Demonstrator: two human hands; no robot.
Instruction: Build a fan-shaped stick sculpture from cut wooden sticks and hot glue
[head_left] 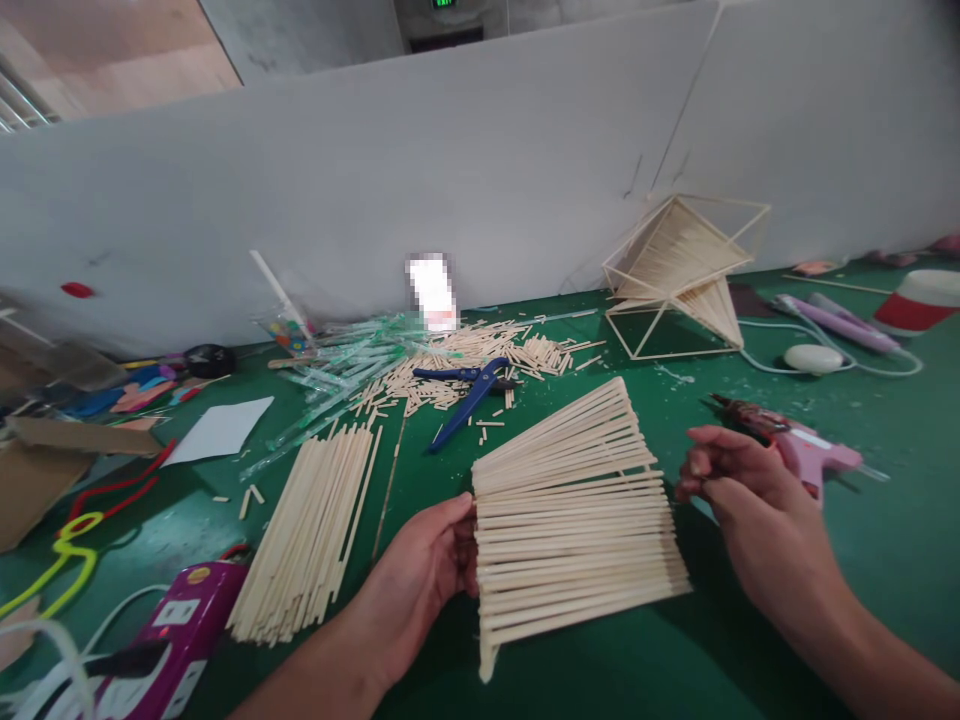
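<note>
My left hand [427, 560] grips the left edge of a slatted panel of wooden sticks [577, 530], its fingers partly hidden behind it. The sticks lie side by side, with the upper ones fanned at an angle to the lower ones. Just off the panel's right edge is my right hand [750, 500], fingers curled together; whatever they may hold is hidden. Behind that hand a pink glue gun [806, 455] lies on the green table, its dark nozzle pointing left. A bundle of long wooden sticks [307, 530] rests left of my left hand.
Blue-handled cutters [469, 400] lie by a pile of short stick pieces [525, 350] and clear-green plastic wrappers [352, 355]. A stick frame model [682, 275] stands at the back right. A purple power strip [180, 630], white paper [219, 430] and red-white cup [919, 303] are around.
</note>
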